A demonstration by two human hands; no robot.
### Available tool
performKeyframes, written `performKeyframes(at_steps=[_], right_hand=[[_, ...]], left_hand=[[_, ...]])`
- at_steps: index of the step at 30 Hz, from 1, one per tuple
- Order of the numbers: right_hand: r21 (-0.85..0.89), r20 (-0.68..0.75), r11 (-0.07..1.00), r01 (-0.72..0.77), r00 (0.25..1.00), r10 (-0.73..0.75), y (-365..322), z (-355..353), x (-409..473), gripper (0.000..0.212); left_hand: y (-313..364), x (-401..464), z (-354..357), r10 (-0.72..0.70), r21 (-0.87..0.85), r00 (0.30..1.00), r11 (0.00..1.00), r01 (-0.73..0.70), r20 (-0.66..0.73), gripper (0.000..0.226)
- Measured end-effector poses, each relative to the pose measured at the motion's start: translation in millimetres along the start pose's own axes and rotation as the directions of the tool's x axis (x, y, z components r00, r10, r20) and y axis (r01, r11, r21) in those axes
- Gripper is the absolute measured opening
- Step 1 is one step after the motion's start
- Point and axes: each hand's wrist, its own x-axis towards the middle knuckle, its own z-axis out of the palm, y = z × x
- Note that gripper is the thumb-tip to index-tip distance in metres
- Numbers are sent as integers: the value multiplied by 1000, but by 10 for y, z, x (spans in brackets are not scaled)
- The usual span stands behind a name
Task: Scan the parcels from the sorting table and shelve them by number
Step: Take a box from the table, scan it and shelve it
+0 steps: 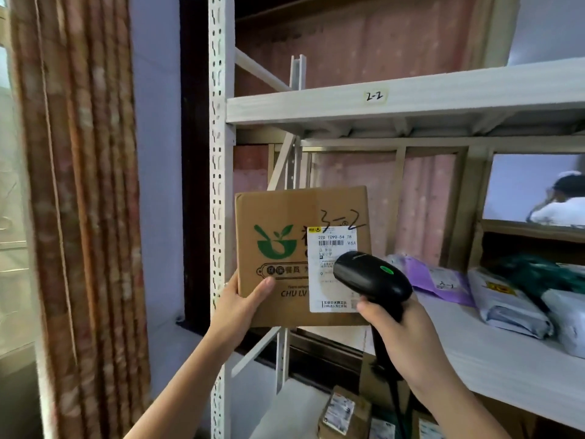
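The left hand pinches the cardboard box at its seven-o'clock corner, upright before the shelf; so small a hold could let it tip. At four o'clock, the right hand clenches the scanner, nose nearly touching the label, perhaps too close to read.

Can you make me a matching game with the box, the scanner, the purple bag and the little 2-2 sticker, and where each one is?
Things:
1. cardboard box
2. barcode scanner
3. purple mailer bag
4. 2-2 label

Places:
A. lying on the shelf board, right of the scanner
B. stuck on the front edge of the upper shelf
C. held up by the left hand
D. gripped in the right hand, pointed at the shipping label

Pairs: 1-C, 2-D, 3-A, 4-B
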Motion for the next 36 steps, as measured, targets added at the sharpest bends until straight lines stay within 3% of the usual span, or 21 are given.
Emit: performKeyframes(at_steps=[4, 9, 12, 16, 22, 29, 36], right_hand=[[-46, -86, 998, -31, 996, 27, 87, 215, 151, 31], [-89, -167, 990, -111, 981, 95, 206, 496, 274, 32], [-131, -174, 978, -165, 975, 141, 253, 618, 335, 28], [-180, -186, 960, -213, 966, 179, 298, 752, 423, 29], [-214, -242, 952, -217, 957, 163, 319, 767, 532, 38], [-269, -201, 941, -207, 967, 155, 218, 594, 741, 46], [-236, -178, 938, -254, 960, 215, 170, 520, 887, 22]], left_hand=[[-208, 411, -127, 33, 112, 993, 993, -46, 116, 104], [-405, 927, -141, 48, 128, 970, 989, -81, 240, 74], [-563, 1176, -138, 43, 127, 955, 988, -83, 293, 88], [-682, 1338, -74, 51, 119, 956, 989, -89, 288, 99], [-728, 1570, 81, 46, 135, 958, 987, -87, 283, 86], [-866, 1895, 345, 17, 92, 959, 995, -45, 284, 92], [-981, 2339, 539, -81, 107, 954, 993, 52, 290, 104]])
